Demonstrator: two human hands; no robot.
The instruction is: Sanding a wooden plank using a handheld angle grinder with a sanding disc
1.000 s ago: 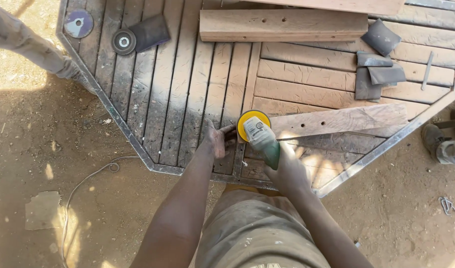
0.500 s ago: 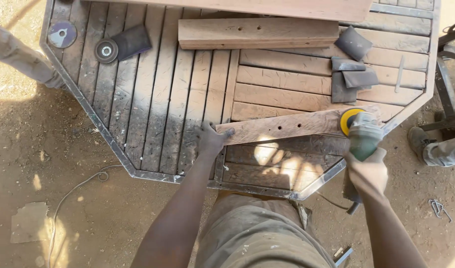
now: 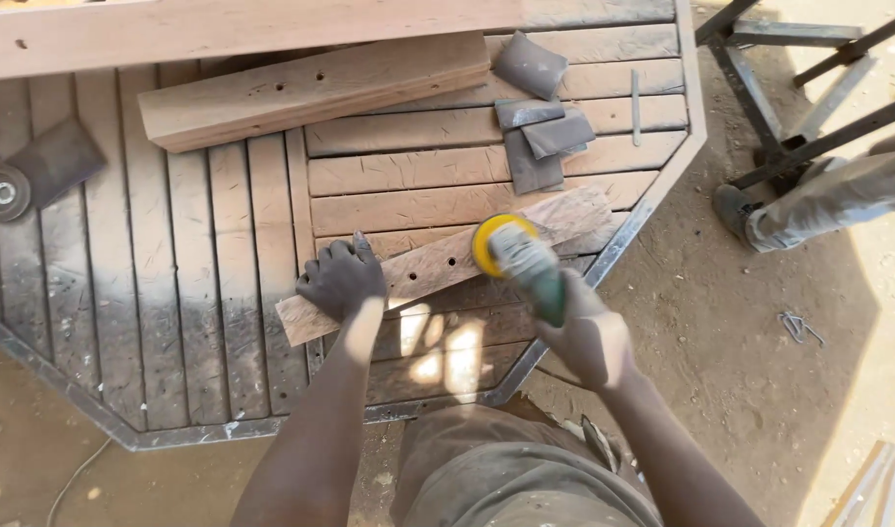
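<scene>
A narrow wooden plank (image 3: 438, 263) lies slanted across a slatted wooden tabletop (image 3: 194, 293) with a metal rim. My left hand (image 3: 342, 278) presses down on the plank's left part, fingers spread over it. My right hand (image 3: 589, 337) grips the green body of an angle grinder (image 3: 530, 268). The grinder's yellow sanding disc (image 3: 491, 239) rests on the plank near its middle-right.
A thick wooden block (image 3: 311, 88) and a long board (image 3: 272, 29) lie at the table's far side. Sandpaper pieces (image 3: 540, 137) sit right of the block, a spare disc (image 3: 3, 192) at far left. Another person's leg and shoe (image 3: 809, 205) stand by a metal frame (image 3: 799, 78) on the right.
The grinder has slid back leftward along the plank from its right end toward the middle. My left hand still pins the plank. The view has shifted closer to the table.
</scene>
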